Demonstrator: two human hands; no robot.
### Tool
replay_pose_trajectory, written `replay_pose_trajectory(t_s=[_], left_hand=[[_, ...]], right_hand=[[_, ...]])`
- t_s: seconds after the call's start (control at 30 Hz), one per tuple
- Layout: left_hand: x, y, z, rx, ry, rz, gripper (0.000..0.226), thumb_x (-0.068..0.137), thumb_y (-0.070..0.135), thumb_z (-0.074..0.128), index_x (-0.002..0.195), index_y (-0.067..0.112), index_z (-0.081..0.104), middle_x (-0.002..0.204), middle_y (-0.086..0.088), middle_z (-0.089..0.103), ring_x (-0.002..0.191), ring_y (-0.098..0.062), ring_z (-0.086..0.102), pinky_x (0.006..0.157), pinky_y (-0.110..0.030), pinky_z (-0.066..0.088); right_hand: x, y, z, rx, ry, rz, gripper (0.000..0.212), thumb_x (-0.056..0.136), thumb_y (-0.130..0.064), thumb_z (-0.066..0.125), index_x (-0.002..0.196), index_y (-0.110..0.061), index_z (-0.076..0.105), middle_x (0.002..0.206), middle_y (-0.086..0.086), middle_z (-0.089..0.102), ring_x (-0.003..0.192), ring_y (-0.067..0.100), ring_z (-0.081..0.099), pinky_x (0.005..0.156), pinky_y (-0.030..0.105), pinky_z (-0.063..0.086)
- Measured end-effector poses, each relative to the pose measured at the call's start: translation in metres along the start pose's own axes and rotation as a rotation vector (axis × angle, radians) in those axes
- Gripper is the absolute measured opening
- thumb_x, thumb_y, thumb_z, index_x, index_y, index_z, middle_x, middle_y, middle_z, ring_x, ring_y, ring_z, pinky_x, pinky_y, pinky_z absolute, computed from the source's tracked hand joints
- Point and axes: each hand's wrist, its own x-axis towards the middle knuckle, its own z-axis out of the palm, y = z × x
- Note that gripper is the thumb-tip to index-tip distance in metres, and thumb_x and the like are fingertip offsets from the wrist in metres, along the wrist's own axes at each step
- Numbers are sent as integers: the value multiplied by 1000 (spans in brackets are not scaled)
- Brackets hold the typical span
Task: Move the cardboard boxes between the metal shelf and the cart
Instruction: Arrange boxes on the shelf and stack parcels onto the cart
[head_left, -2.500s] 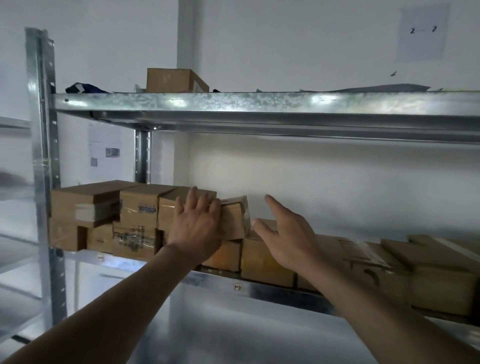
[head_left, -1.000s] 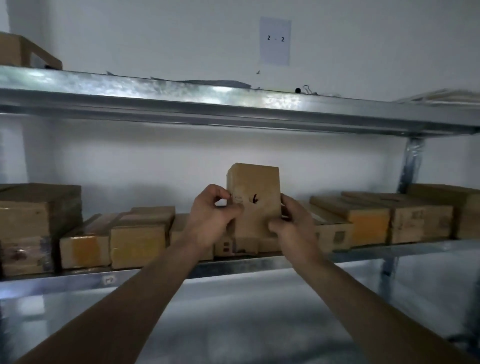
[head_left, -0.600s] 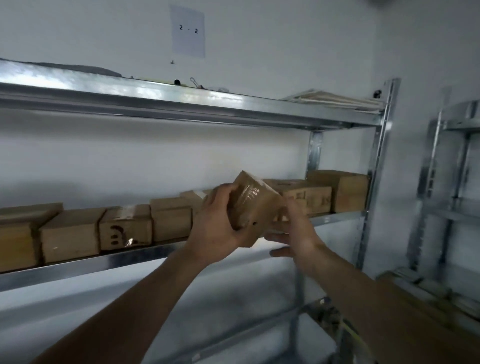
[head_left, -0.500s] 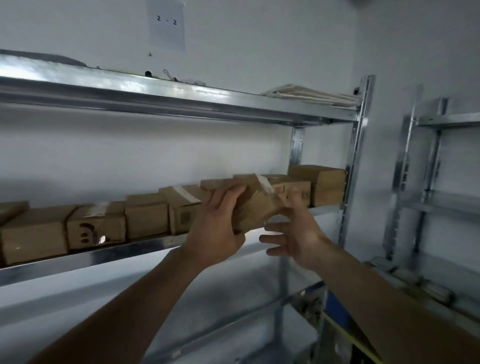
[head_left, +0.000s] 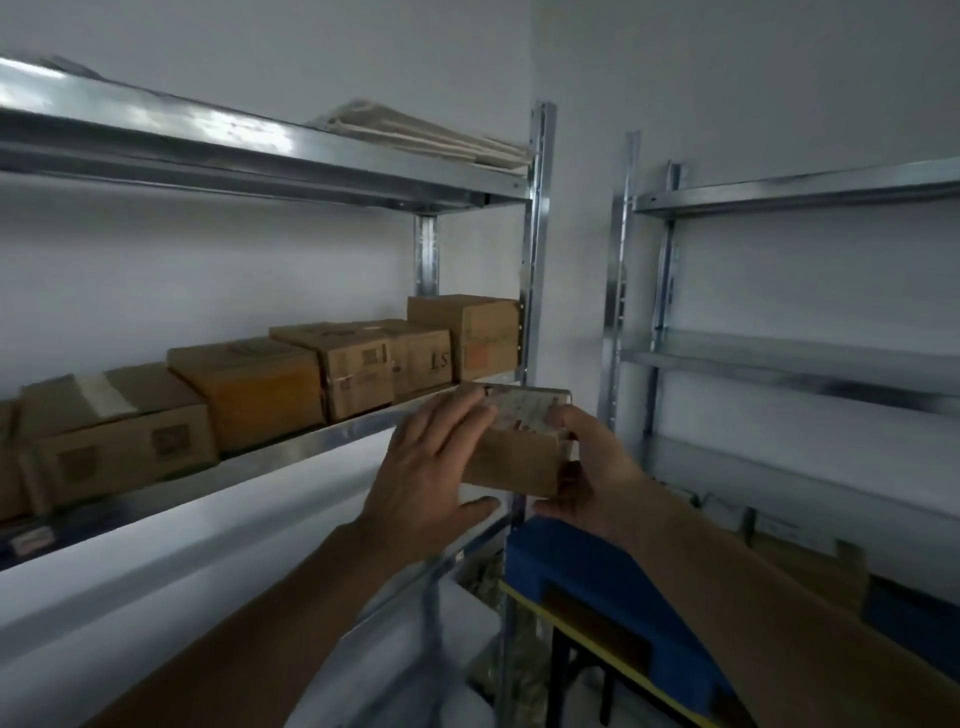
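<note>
So both hands are on one small cardboard box, held in the air just off the right end of the metal shelf. The left hand wraps over its left side with the thumb underneath, and the right hand grips the right end. The other boxes sit in a row on the middle level against a plain white wall. There's a flat stack of papers up top. A second rack stands to the right, with the blue cart low beside it.

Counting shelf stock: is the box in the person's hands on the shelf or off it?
Off. The box is held between the left hand and right hand, in front of the metal shelf.
</note>
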Motion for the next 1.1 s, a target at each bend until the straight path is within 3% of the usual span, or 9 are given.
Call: replay_pose_trajectory(t_s=[0.13, 0.23, 0.33, 0.4, 0.47, 0.57, 0.7, 0.8, 1.1], left_hand=[[40, 7, 61, -402, -30, -246, 77, 84, 51, 68, 147, 17, 38, 156, -3, 27, 139, -20, 35, 106, -27, 32], [72, 14, 112, -614, -132, -285, 71, 84, 36, 74, 145, 19, 41, 146, -4, 42, 128, -19, 48, 102, -29, 43], [102, 28, 154, -730, -203, -242, 69, 82, 31, 77, 142, 19, 46, 137, -3, 50, 120, -16, 52, 96, -28, 45], [117, 39, 179, -778, -245, -212, 66, 82, 26, 77, 141, 19, 47, 136, -2, 51, 116, -12, 51, 93, -24, 42], [128, 51, 202, -806, -284, -176, 64, 82, 28, 77, 140, 25, 49, 135, 1, 52, 115, -12, 51, 95, -28, 44], [140, 71, 232, -827, -324, -110, 60, 82, 28, 76, 137, 27, 52, 131, 1, 55, 115, -16, 55, 97, -34, 47], [150, 100, 261, -838, -369, -21, 55, 83, 13, 74, 135, 18, 55, 127, -5, 57, 111, -18, 55, 93, -32, 48], [159, 116, 283, -834, -424, 32, 54, 84, 15, 73, 135, 19, 54, 127, -5, 57, 111, -20, 57, 93, -37, 50], [186, 162, 341, -816, -519, 66, 55, 85, 20, 73, 136, 20, 53, 126, -1, 54, 109, -17, 54, 82, -22, 39]], right_hand=[[31, 7, -46, 71, 136, -34, 64, 61, -37, 75, 117, -12, 55, 111, 20, 61, 96, 40, 65, 79, 57, 58], [46, 9, -81, 42, 254, -35, 78, 44, -41, 76, 109, -5, 53, 90, 18, 59, 67, 30, 65, 58, 42, 58], [58, 11, -120, 36, 381, -45, 38, 70, -36, 69, 80, -1, 59, 68, 16, 56, 48, 23, 56, 56, 32, 51], [63, 13, -144, 43, 472, -65, 34, 80, -31, 65, 59, -5, 59, 59, 14, 56, 51, 24, 55, 59, 32, 49], [65, 18, -164, 58, 560, -78, 38, 84, -28, 64, 53, -7, 59, 59, 14, 57, 61, 28, 57, 67, 41, 52], [67, 25, -191, 46, 684, -89, 28, 91, -29, 62, 73, -6, 64, 76, 15, 65, 78, 33, 63, 76, 49, 57], [69, 38, -223, 49, 825, -101, 23, 94, -32, 58, 108, -14, 63, 105, 15, 68, 92, 33, 70, 70, 46, 62], [69, 42, -246, 48, 885, -95, 19, 96, -28, 58, 109, -16, 63, 102, 14, 68, 91, 32, 69, 75, 51, 61], [91, 47, -325, 21, 934, -61, 28, 93, -33, 62, 107, -9, 63, 104, 18, 69, 95, 36, 69, 76, 51, 60]])
